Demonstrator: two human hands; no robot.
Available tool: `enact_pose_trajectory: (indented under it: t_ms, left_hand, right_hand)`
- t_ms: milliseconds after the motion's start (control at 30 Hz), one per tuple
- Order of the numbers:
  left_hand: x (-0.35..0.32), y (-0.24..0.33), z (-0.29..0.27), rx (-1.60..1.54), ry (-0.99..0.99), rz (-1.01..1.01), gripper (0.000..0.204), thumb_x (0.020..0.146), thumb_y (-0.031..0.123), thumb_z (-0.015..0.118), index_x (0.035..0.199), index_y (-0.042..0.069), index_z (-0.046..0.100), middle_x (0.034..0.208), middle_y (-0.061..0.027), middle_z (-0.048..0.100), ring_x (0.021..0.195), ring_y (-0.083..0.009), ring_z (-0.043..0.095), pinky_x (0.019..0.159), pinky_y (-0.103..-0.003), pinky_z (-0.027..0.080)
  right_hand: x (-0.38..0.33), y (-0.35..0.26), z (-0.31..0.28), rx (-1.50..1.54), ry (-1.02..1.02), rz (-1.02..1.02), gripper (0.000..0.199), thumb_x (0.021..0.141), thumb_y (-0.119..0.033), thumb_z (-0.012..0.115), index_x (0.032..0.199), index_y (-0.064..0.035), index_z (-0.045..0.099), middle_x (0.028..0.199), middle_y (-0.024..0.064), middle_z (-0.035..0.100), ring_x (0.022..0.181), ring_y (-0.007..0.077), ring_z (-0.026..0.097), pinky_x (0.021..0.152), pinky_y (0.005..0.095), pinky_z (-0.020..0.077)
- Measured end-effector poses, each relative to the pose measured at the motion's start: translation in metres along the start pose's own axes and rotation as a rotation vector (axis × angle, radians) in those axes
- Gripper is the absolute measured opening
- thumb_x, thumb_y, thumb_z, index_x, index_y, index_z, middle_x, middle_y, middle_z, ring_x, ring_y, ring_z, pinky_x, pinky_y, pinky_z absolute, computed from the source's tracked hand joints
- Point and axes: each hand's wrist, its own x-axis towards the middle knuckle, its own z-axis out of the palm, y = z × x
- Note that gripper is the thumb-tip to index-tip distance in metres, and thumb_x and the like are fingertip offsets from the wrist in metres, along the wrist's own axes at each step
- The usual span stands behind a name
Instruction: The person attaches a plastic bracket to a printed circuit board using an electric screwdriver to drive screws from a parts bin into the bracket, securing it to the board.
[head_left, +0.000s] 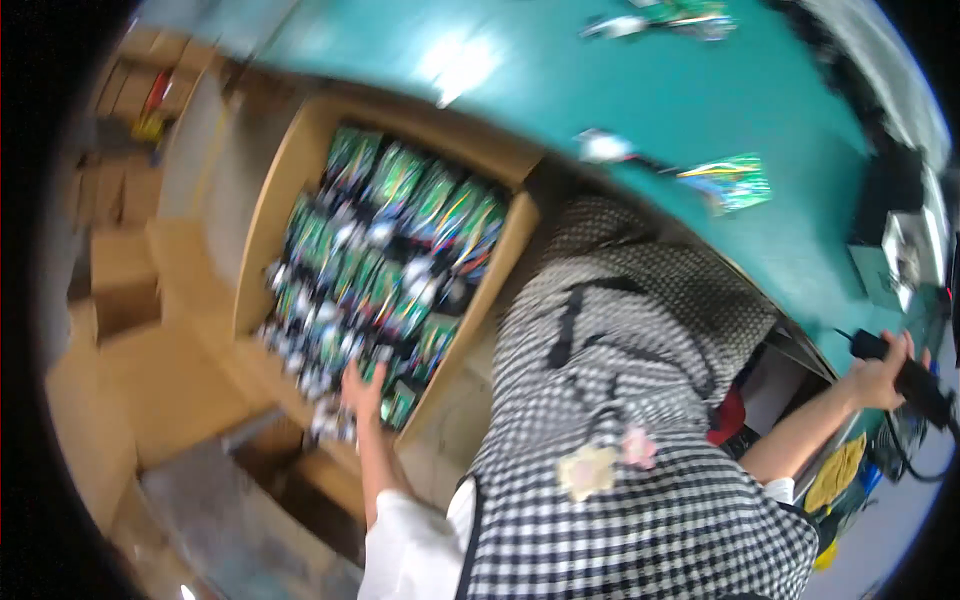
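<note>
Left hand (pixel 362 390) spread over blurred green packets (pixel 385 250) in cardboard box (pixel 285 170), right hand (pixel 882 372) gripping black tool (pixel 915 380), cable partly cut off.

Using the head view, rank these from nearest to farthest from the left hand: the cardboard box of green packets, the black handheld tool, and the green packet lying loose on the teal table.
1. The cardboard box of green packets: the left hand reaches into its lower end.
2. The loose green packet: up and to the right, on the teal table.
3. The black handheld tool: far right, gripped by the right hand.
</note>
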Motion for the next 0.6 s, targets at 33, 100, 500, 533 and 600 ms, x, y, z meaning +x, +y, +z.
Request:
enact_pose_trajectory:
  t_ms: [33, 100, 500, 533, 600]
  left_hand:
    - [0.001, -0.025, 0.014, -0.158, 0.046, 0.030, 0.075, 0.069, 0.050, 0.063, 0.125, 0.004, 0.043, 0.125, -0.0195, 0.044, 0.116, -0.0323, 0.041, 0.096, -0.040, 0.031]
    - [-0.006, -0.019, 0.006, -0.145, 0.070, 0.040, 0.070, 0.071, 0.040, 0.067, 0.124, 0.001, 0.043, 0.124, -0.0218, 0.045, 0.114, -0.0324, 0.043, 0.096, -0.039, 0.033]
    - [0.129, 0.260, -0.208, -0.068, 0.704, 0.714, 0.030, 0.085, 0.022, 0.056, 0.102, -0.003, 0.055, 0.111, -0.0166, 0.052, 0.103, -0.0311, 0.048, 0.090, -0.036, 0.036]
    - [0.092, 0.342, -0.208, -0.152, 0.652, 0.897, 0.026, 0.085, 0.018, 0.054, 0.102, -0.002, 0.055, 0.113, -0.0166, 0.051, 0.105, -0.0307, 0.047, 0.092, -0.037, 0.035]
    - [0.033, 0.471, -0.170, -0.326, 0.537, 1.184, 0.023, 0.085, 0.014, 0.052, 0.102, -0.001, 0.055, 0.115, -0.0167, 0.050, 0.107, -0.0304, 0.046, 0.093, -0.038, 0.034]
  right_hand:
    - [0.002, 0.001, -0.011, -0.377, -0.201, -0.192, 0.007, 0.067, 0.001, 0.062, 0.074, 0.0027, 0.059, 0.085, 0.0147, 0.060, 0.089, 0.0227, 0.055, 0.071, 0.0326, 0.0476]
    - [-0.031, -0.014, 0.011, -0.218, -0.055, 0.087, 0.002, 0.065, -0.001, 0.061, 0.066, 0.0003, 0.060, 0.111, 0.0162, 0.050, 0.100, 0.0246, 0.049, 0.090, 0.0390, 0.0338]
    - [-0.037, -0.033, -0.003, 0.120, 0.053, 0.229, 0.059, 0.071, 0.006, 0.055, 0.122, 0.0034, 0.025, 0.086, 0.0097, 0.053, 0.063, 0.0131, 0.053, 0.058, 0.0238, 0.0492]
    - [-0.036, -0.033, -0.007, 0.099, 0.042, 0.274, 0.062, 0.070, 0.004, 0.055, 0.124, 0.0022, 0.024, 0.084, 0.0090, 0.053, 0.062, 0.0134, 0.053, 0.058, 0.0244, 0.0485]
    - [-0.039, -0.036, -0.011, -0.158, -0.112, 0.147, 0.060, 0.069, 0.001, 0.058, 0.121, 0.0002, 0.028, 0.084, 0.0070, 0.054, 0.063, 0.0127, 0.053, 0.062, 0.0255, 0.0477]
